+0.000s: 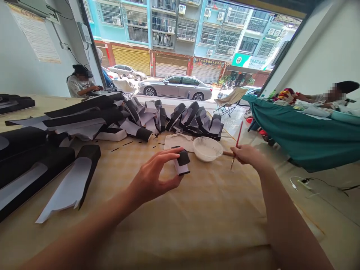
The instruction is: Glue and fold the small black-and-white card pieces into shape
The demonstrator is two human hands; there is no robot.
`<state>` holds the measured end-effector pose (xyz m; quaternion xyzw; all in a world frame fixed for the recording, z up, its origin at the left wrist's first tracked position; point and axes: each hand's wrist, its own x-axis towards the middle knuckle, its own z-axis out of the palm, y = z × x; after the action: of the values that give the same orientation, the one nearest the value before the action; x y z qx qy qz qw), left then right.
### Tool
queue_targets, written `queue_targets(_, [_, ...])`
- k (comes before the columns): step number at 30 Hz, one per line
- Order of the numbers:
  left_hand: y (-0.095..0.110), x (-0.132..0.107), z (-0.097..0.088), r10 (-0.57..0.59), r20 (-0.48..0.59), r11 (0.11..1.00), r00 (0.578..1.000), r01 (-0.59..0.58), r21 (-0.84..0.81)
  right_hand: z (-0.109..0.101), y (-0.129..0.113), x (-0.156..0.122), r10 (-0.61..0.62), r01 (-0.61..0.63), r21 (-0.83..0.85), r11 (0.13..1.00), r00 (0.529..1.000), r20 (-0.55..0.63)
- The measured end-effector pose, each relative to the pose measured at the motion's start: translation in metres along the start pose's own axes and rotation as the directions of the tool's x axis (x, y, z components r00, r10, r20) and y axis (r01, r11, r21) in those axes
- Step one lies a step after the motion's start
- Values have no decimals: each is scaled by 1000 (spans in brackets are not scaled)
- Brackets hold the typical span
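My left hand [152, 174] grips a small black-and-white paper box [183, 159] between thumb and fingers, raised a little above the table. A thin red-handled paintbrush [240, 133] is pinched in my right hand [245, 154], its bristle end pointing down toward the tabletop. Between the two hands stands a white bowl [207, 149] with dark specks inside. A brown wooden handle [227, 153] reaches from the bowl's rim to my right fingers; whether I touch it, I cannot tell. Behind the box lies a white cloth or paper [176, 141].
Black-and-white folded paper pieces [194, 116] are heaped at the back. Long black-and-white strips [70, 180] cover the left side of the table [168, 225]. One person [80, 84] sits far left, another [329, 97] behind a green-covered table [303, 135] at right.
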<state>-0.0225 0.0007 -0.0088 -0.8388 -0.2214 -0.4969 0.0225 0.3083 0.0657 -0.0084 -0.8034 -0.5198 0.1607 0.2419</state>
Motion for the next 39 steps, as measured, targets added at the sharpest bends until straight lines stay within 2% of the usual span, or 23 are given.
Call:
queue_targets(3, [0,0,0,52,-11,999,999,-52,12,8,3,2,32,-26,-82,996,996,83])
queue_targets(6, [0,0,0,71,-9,997,997,-71,14,3,-8,-9,-9,8,-135,991,1000,-6])
queue_targets(9, [1,0,0,79,10,997,997,-79,0,0,-33,-39,-161,155,-59,986,978,-133])
queue_targets(10, [1,0,0,85,21,996,996,-85,-5,1,-43,-52,-288,305,96,947,944,-158])
queue_targets(11, [1,-1,0,89,31,996,996,-89,-8,4,-53,-66,-423,441,282,852,897,-125])
queue_targets(12, [1,-1,1,91,37,996,995,-90,-9,8,-62,-79,-546,514,436,739,836,-60])
queue_targets(13, [0,-1,1,89,41,996,995,-89,-9,13,-70,-91,-622,528,530,664,783,-2])
queue_targets(15, [0,-1,2,81,43,997,996,-81,-8,21,-81,-111,-702,500,634,589,705,96])
queue_targets(17, [0,-1,3,72,51,997,996,-72,-10,27,-85,-122,-715,436,693,574,679,164])
queue_targets(21, [1,-1,5,79,64,997,995,-78,-13,34,-84,-126,-689,325,752,574,687,230])
queue_targets(28, [2,-2,5,74,72,997,995,-74,-11,38,-84,-127,-680,373,720,585,709,185])
queue_targets(35, [2,-1,4,79,75,996,994,-76,-38,38,-85,-129,-670,376,683,626,708,225])
queue_targets(39, [2,-1,4,72,81,997,994,-70,-32,39,-85,-129,-669,333,719,609,703,241])
